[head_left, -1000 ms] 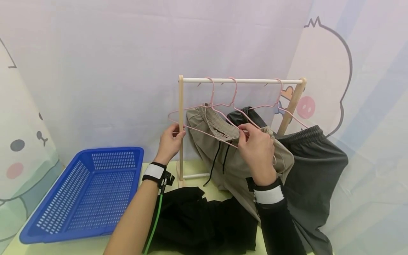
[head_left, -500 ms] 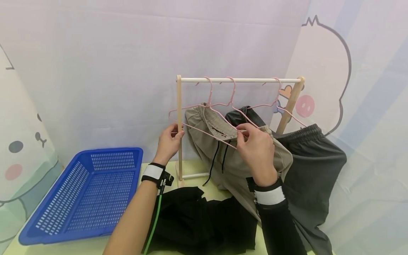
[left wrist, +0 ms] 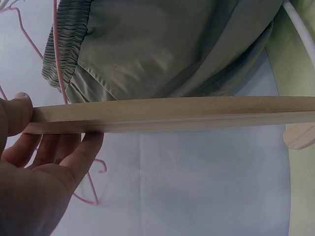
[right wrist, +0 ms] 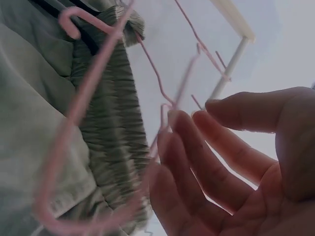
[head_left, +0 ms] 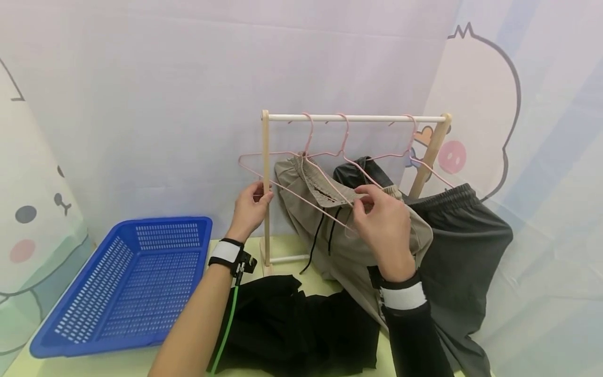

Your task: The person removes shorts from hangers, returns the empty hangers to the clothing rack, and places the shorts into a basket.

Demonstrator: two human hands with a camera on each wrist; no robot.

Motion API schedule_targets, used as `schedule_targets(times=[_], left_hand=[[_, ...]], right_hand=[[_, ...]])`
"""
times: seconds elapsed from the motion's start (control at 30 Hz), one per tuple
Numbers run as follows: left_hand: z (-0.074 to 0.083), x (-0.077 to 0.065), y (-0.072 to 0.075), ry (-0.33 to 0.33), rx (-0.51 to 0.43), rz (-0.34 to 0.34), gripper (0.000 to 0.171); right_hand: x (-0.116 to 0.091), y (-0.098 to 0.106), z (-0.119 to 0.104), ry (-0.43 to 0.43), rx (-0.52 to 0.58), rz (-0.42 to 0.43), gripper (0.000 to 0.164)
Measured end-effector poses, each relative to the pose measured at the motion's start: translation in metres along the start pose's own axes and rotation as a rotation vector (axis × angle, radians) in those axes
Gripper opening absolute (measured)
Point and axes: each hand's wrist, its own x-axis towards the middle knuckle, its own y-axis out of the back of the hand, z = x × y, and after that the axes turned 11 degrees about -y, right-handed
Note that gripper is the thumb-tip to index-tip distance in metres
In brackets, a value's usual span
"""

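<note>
My left hand grips the left wooden post of a small clothes rack. In the left wrist view the thumb lies on one side of the post and the fingers on the other. A pink wire hanger hangs from the rail at the left end, its lower bar slanting down to the right. My right hand is beside that hanger's right end, thumb and forefinger apart in the right wrist view, fingers loosely bent near the wire. Behind it hang beige drawstring trousers with a gathered waistband.
Farther right along the white rail hang dark grey trousers on another pink hanger. A black garment lies on the table below the rack. At left stands a blue plastic basket. A green cable runs from my left wrist.
My right fingers have parted from the hanger. Its left end has swung out leftward past the post, and its right end has dropped lower. My left hand keeps its place on the post.
</note>
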Motion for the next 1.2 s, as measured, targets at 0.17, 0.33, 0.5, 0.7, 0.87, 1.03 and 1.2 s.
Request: schedule_targets(times=[0.17, 0.33, 0.5, 0.7, 0.87, 1.03, 1.2], left_hand=[[-0.002, -0.002, 0.005, 0.008, -0.006, 0.008, 0.028], [-0.003, -0.003, 0.01, 0.02, -0.014, 0.015, 0.03], [-0.001, -0.006, 0.016, 0.022, -0.033, -0.01, 0.043], [0.017, -0.022, 0.033, 0.105, 0.001, -0.106, 0.07], [0.048, -0.042, 0.055, 0.148, 0.065, -0.211, 0.072], [0.079, -0.061, 0.08, 0.117, 0.138, -0.246, 0.075], [0.092, -0.077, 0.111, 0.127, 0.278, -0.19, 0.08]], right_hand=[[-0.006, 0.009, -0.009, 0.042, 0.033, 0.018, 0.018], [-0.016, 0.019, -0.015, 0.09, 0.1, 0.043, 0.019], [-0.032, 0.026, -0.021, 0.113, 0.15, 0.057, 0.018], [-0.047, 0.031, -0.024, 0.114, 0.199, 0.028, 0.018], [-0.053, 0.03, -0.021, 0.107, 0.234, 0.012, 0.018], [-0.059, 0.021, -0.019, 0.089, 0.238, -0.037, 0.017], [-0.068, 0.006, -0.015, 0.094, 0.257, -0.136, 0.018]])
